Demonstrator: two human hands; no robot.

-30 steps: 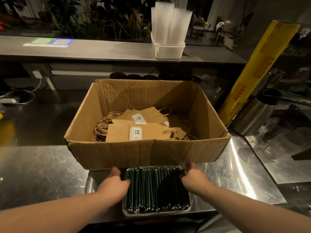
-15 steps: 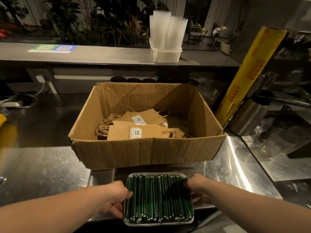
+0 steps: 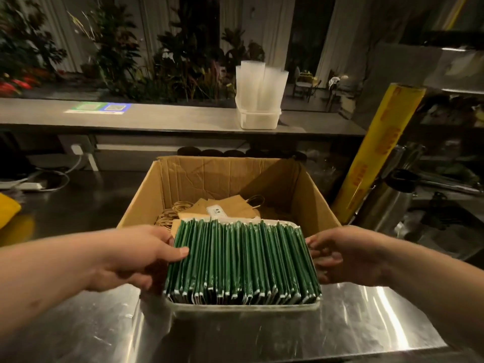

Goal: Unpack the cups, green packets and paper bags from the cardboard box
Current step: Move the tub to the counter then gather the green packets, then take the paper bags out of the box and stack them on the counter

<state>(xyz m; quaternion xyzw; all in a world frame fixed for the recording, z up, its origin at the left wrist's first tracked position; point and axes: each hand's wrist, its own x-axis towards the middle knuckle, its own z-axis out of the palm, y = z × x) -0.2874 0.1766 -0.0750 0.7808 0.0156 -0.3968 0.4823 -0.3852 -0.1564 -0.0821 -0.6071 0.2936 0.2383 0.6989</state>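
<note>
A see-through tray [image 3: 243, 307] sits between two hands, just in front of the cardboard box [image 3: 317, 203]. It is packed full of green packets [image 3: 241, 260]. They are thin and shiny, dark green with small white ends, and stand on edge in one tight row. The left grip [image 3: 136, 258] holds the tray's left side, with the thumb lying on top of the packets and the fingers curled below. The right grip [image 3: 343, 255] has its fingers curled against the tray's right side. The far end of the tray hides the box's front wall.

Under the tray is a shiny metal worktop [image 3: 340, 334]. Inside the box lie brown paper bags [image 3: 230, 205] with string handles. Right of the box lean a yellow roll [image 3: 379, 153] and a metal jug [image 3: 387, 208]. Behind the box runs a grey ledge [image 3: 157, 119] with a white tub [image 3: 258, 119] of tall pale stacks [image 3: 259, 85]. Behind the ledge are dark plants [image 3: 183, 61].
</note>
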